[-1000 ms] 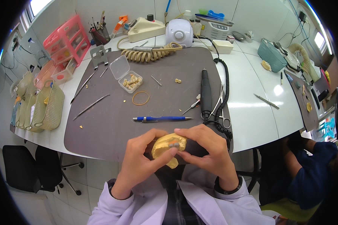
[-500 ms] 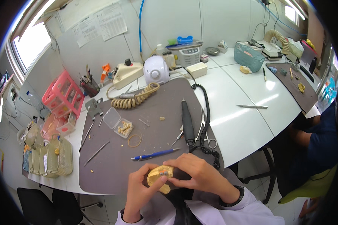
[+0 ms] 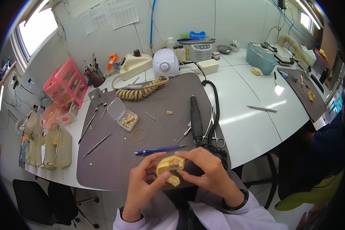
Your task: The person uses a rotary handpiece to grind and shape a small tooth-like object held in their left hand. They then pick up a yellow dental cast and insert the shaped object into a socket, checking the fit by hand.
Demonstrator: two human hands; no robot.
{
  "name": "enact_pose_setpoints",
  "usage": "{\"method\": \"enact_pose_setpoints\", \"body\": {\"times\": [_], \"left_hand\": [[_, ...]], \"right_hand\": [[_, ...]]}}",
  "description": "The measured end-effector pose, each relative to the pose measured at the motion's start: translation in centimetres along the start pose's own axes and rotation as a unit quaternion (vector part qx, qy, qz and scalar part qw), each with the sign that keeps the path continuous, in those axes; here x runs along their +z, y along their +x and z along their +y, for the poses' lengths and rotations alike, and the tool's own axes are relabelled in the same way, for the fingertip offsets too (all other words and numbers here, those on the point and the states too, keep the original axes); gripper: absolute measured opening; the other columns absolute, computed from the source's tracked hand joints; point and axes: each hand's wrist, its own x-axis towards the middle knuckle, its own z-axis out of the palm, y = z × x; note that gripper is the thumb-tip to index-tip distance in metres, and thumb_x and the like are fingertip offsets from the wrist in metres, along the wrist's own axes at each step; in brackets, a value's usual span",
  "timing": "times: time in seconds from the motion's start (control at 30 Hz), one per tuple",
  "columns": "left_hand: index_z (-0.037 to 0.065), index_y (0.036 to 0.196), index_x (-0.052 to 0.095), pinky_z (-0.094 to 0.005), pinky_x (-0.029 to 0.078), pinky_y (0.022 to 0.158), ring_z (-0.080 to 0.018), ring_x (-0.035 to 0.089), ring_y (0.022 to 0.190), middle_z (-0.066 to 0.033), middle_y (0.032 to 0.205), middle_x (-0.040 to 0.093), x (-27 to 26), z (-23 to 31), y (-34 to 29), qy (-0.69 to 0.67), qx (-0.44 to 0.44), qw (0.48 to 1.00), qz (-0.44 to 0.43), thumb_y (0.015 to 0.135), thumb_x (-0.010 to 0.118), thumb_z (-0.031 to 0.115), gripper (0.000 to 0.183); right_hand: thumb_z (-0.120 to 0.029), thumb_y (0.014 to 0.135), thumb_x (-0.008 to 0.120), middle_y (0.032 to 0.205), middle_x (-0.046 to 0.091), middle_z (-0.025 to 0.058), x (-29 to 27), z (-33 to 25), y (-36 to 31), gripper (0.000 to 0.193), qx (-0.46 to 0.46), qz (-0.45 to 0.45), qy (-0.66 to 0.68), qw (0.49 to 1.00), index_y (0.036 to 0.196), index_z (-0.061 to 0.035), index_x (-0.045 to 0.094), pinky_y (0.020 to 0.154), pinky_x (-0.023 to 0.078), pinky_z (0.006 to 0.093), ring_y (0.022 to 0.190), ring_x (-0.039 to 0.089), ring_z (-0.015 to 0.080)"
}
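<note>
A yellow plaster dental model point(image 3: 165, 165), curved like an arch, is held up over the front edge of the brown mat. Small grey and orange patches show on its upper right part. My left hand point(image 3: 145, 178) grips its left side, thumb on the near face. My right hand point(image 3: 206, 165) pinches its right end between thumb and fingers. Just beyond them lies a blue mechanical pencil point(image 3: 160, 150). A black rotary handpiece point(image 3: 196, 120) rests to the right, beside metal scissor-like forceps point(image 3: 218, 142). Farther off, an open clear box point(image 3: 128, 120) contains small tooth-coloured pieces.
On the brown mat point(image 3: 115, 168) also lie a rubber band point(image 3: 138, 134) and a metal tool point(image 3: 97, 146). A white rounded machine point(image 3: 165, 63) stands at the back. Mesh baskets point(image 3: 61, 151) and a pink drawer unit point(image 3: 67, 84) are at left. Another person's sleeve point(image 3: 327, 143) shows at right.
The model has been raised and tilted slightly in my hands. My right thumb has moved off its front, leaving the coloured patches more exposed. The view has shifted a little.
</note>
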Motion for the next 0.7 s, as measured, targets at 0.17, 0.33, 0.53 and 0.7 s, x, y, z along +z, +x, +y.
{"method": "enact_pose_setpoints", "body": {"times": [0.17,0.33,0.53,0.7], "left_hand": [[-0.007,0.121,0.053,-0.0232,0.054,0.069,-0.0131,0.063,0.088,-0.0128,0.104,0.064,-0.7,-1.0,0.1,-0.021,0.005,1.000,-0.019,0.086,0.063,0.003,0.037],[-0.007,0.119,0.055,-0.0262,0.055,0.075,-0.0150,0.062,0.092,-0.0128,0.103,0.064,-0.9,-0.8,-0.1,-0.018,0.026,0.999,-0.023,0.085,0.063,0.002,0.035],[-0.003,0.118,0.058,-0.0284,0.055,0.082,-0.0172,0.065,0.096,-0.0124,0.109,0.064,-1.2,-1.2,0.0,0.027,0.104,0.993,-0.046,0.083,0.065,0.000,0.035],[-0.001,0.118,0.059,-0.0298,0.055,0.084,-0.0186,0.064,0.099,-0.0112,0.114,0.063,-1.3,-1.1,-0.3,0.039,0.109,0.992,-0.053,0.083,0.065,-0.001,0.036]], "right_hand": [[-0.004,0.071,0.076,0.096,0.064,0.0107,0.2,-0.1,0.1,0.050,-0.005,0.039,-0.015,0.999,0.118,-0.0052,0.061,0.076,0.050,0.0340,0.086,0.061,0.0263],[-0.003,0.068,0.078,0.097,0.066,0.0108,0.3,-0.4,0.2,0.050,-0.020,0.036,-0.018,0.999,0.116,-0.0049,0.063,0.076,0.049,0.0334,0.086,0.062,0.0256],[0.001,0.062,0.077,0.097,0.067,0.0090,0.4,-0.2,-0.3,0.050,-0.072,0.060,-0.026,0.995,0.111,-0.0042,0.066,0.082,0.049,0.0364,0.087,0.064,0.0237],[0.002,0.061,0.077,0.096,0.068,0.0078,0.5,-0.2,-0.4,0.049,-0.114,0.066,-0.045,0.990,0.109,-0.0037,0.066,0.086,0.048,0.0394,0.086,0.065,0.0225]]}}
